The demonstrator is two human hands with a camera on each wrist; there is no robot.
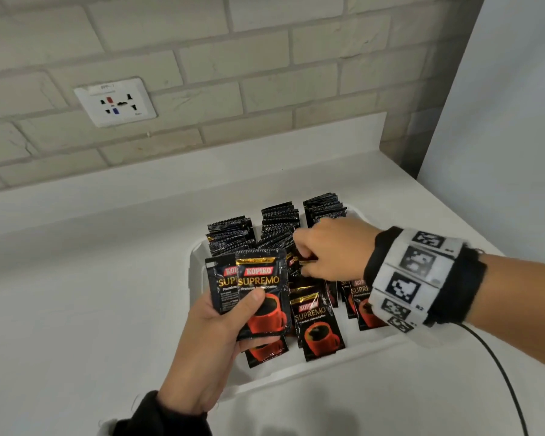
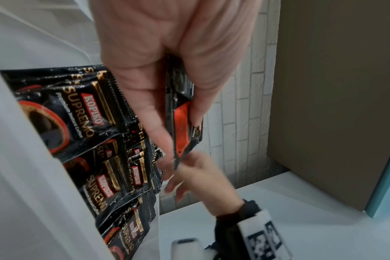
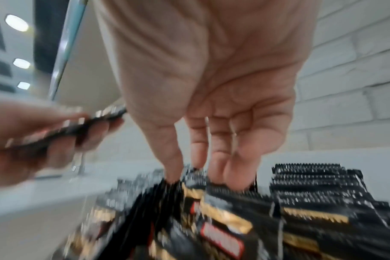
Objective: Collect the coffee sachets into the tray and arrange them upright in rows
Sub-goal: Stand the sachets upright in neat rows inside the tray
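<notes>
Black foil coffee sachets [image 1: 320, 322] stand in rows toward the white tray's [image 1: 195, 262] far edge, some lying loose at its near edge; left hand [image 1: 208, 341] grips a spare pair [image 1: 258, 294], seemingly as supply, while right hand's [image 1: 331, 250] fingertips reach into the middle row, grasp unclear

Even indoor light; heavy motion blur at right wrist.

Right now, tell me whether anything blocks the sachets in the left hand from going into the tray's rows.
The right hand reaches across the middle row, over the tray. The held sachets in the left hand hover over the left row; nothing else visible blocks them.
</notes>
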